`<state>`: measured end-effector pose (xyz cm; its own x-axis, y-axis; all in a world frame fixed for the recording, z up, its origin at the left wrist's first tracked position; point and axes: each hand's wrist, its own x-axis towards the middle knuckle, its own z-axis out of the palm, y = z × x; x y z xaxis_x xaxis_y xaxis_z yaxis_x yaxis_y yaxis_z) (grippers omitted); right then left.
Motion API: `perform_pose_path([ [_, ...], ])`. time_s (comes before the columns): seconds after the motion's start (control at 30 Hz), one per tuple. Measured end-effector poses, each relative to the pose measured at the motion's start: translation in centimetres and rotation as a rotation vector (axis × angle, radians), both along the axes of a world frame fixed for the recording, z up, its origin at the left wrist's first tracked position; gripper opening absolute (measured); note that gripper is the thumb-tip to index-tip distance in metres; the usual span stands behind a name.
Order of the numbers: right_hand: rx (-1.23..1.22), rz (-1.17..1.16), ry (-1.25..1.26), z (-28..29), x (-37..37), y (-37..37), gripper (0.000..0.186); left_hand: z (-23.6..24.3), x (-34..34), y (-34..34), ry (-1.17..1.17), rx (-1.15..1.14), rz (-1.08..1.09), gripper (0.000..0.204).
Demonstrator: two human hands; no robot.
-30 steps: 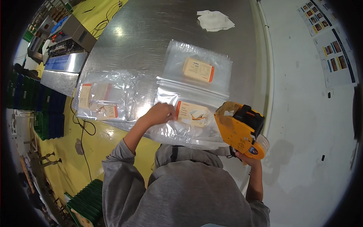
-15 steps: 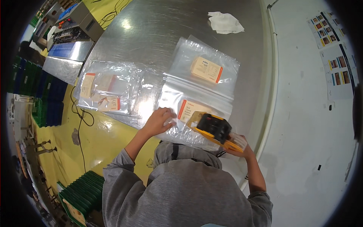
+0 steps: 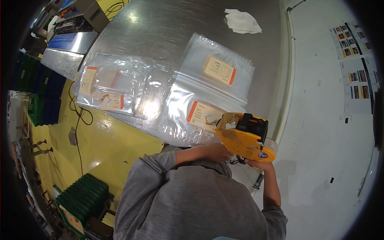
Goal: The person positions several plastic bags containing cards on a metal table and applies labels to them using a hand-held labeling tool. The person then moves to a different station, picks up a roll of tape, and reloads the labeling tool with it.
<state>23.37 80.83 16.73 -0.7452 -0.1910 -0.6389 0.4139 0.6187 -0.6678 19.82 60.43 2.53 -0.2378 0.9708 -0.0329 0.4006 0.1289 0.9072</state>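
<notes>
My right hand (image 3: 262, 165) grips a yellow and black label gun (image 3: 244, 140) by its handle, with a roll of labels at its rear. The gun's nose reaches over the lower edge of a printed cream-and-orange panel on a clear plastic bag (image 3: 176, 120). My left hand (image 3: 216, 152) is close to my body, beside the gun's underside at the near edge of the bags. Its fingers are mostly hidden by the gun, so their pose does not show. Beyond lies another part of the clear bag stack (image 3: 196, 52), bearing a similar panel (image 3: 220, 70).
More clear printed bags (image 3: 132, 80) lie to the left on the metal table (image 3: 160, 24). A white cloth (image 3: 242, 22) rests at the far right by the wall. A machine (image 3: 80, 18) stands far left; green crates (image 3: 82, 196) are stacked on the yellow floor.
My left hand has left the bag's left side and moved right, close to the label gun. The gun has swung to the right and turned more side-on, still in my right hand.
</notes>
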Motion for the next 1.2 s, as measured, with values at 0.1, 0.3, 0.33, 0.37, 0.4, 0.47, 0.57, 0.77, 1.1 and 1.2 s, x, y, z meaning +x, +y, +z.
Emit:
perform_pose_path([
  [0.1, -0.003, -0.066, 0.226, -0.9, 0.1, -0.3, 0.049, 1.1, 0.8, -0.2, -0.147, 0.0, -0.046, 0.039],
  [0.3, -0.044, 0.214, 0.316, -4.0, -2.1, -0.5, 0.038, 4.5, 0.1, -9.4, -0.313, 0.081, 0.14, 0.036],
  [0.33, -0.043, 0.237, 0.331, -4.6, -2.4, -0.6, 0.037, 6.0, -0.8, -11.1, -0.359, -0.04, 0.127, 0.034],
  [0.37, -0.038, 0.258, 0.346, -4.9, -2.7, -0.9, 0.036, 7.2, -1.7, -12.6, -0.403, -0.159, 0.113, 0.033],
  [0.4, -0.033, 0.279, 0.361, -5.1, -3.1, -1.3, 0.035, 7.0, -1.9, -13.9, -0.335, -0.198, 0.201, 0.032],
  [0.47, 0.204, 0.361, 0.314, -5.2, -4.0, -2.6, 0.035, 6.6, -2.0, -15.7, -0.198, -0.271, 0.377, 0.031],
  [0.57, 0.333, 0.354, 0.268, -4.6, -3.3, -2.3, 0.034, 4.1, -0.8, -15.9, 0.382, -0.268, 0.759, 0.033],
  [0.77, 0.374, 0.244, 0.171, -0.4, -0.7, 2.0, 0.035, 2.5, -0.8, -16.0, 0.537, -0.337, 0.728, 0.031],
  [1.1, -0.107, -0.568, 0.173, -3.9, 4.3, 0.7, 0.041, -0.6, -4.1, -17.5, 0.448, -0.047, 0.701, 0.02],
  [1.2, -0.263, -0.564, 0.369, -3.4, 4.2, -1.2, 0.028, -0.9, -4.5, -17.3, 0.503, -0.047, 0.696, 0.014],
])
